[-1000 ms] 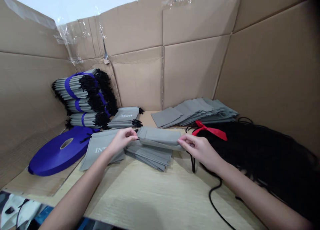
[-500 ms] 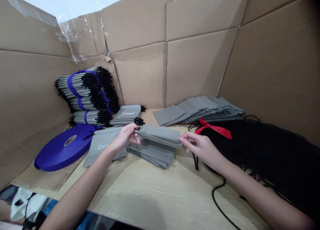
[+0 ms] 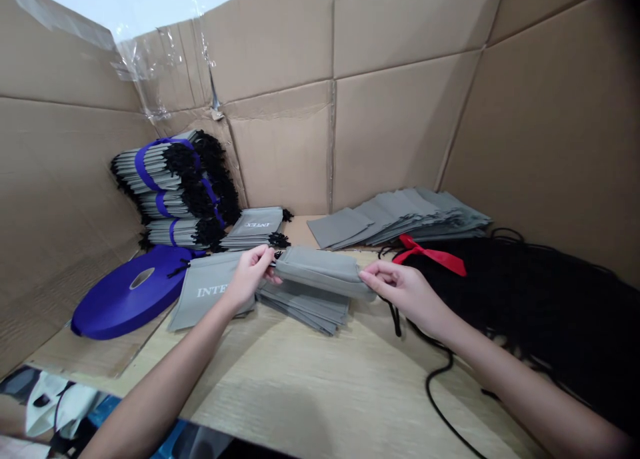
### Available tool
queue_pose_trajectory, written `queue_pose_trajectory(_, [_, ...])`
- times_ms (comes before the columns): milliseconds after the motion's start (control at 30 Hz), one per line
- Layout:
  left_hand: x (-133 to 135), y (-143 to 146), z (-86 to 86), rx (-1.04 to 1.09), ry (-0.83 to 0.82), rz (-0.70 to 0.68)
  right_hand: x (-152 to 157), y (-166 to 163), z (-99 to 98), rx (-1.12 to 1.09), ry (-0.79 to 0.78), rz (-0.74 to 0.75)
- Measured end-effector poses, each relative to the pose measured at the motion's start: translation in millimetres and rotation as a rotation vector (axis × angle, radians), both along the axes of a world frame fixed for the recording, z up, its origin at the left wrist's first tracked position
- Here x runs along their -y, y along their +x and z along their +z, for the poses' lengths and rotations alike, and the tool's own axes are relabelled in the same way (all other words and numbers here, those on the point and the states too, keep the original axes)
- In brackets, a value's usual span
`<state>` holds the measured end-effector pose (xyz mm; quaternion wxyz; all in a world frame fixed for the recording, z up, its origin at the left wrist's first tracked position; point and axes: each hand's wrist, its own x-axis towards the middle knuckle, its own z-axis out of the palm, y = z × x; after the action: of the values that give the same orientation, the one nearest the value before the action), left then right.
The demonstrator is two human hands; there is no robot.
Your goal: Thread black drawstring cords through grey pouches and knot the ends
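A grey fabric pouch is held sideways above the table between my two hands. My right hand pinches its right end between thumb and fingers. At the left end, my left hand is closed around a thin, shiny tool, mostly hidden by the fingers, with a bit of black cord beside it. Beneath the held pouch lies a fanned pile of grey pouches. Partly behind my left wrist are more grey pouches, with white lettering on the top one.
A purple ribbon roll lies at left, before strapped pouch bundles. Corded pouches and a grey fabric stack sit at the back. Black cords with a red tie spread at right. Cardboard walls enclose the table.
Both hands keep their hold on the pouch and have hardly moved. My left hand's fingers have shifted slightly, and less of the shiny tool shows. The whole view has shifted a little.
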<state>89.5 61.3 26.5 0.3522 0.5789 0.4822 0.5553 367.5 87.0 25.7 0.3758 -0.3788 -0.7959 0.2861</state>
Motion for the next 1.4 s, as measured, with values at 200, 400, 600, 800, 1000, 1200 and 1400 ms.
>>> queue_pose_trajectory(200, [-2,6,-2.7,0.359,-0.055,0.122,6,-4,2.4,0.027,0.029,-0.010])
queue_pose_trajectory(400, [-2,-1,3.9,0.163,-0.117,0.018,1,1,1.5,0.000,0.032,-0.040])
queue_pose_trajectory(600, [-3,-7,5.5,-0.080,-0.114,-0.064,1,0,2.7,0.010,-0.006,-0.051])
queue_pose_trajectory(800, [-3,-13,5.2,-0.076,-0.128,-0.129,3,-1,4.5,-0.019,-0.041,-0.054])
queue_pose_trajectory(1000, [-4,-12,5.4,0.281,-0.086,-0.244,-5,2,-1.5,-0.059,-0.091,-0.024])
queue_pose_trajectory(1200, [-5,-7,4.3,0.400,-0.144,-0.296,-7,3,-1.8,-0.064,-0.080,0.002])
queue_pose_trajectory(1400, [-1,-13,7.9,-0.214,0.021,-0.225,-9,8,-0.9,0.003,-0.064,-0.033])
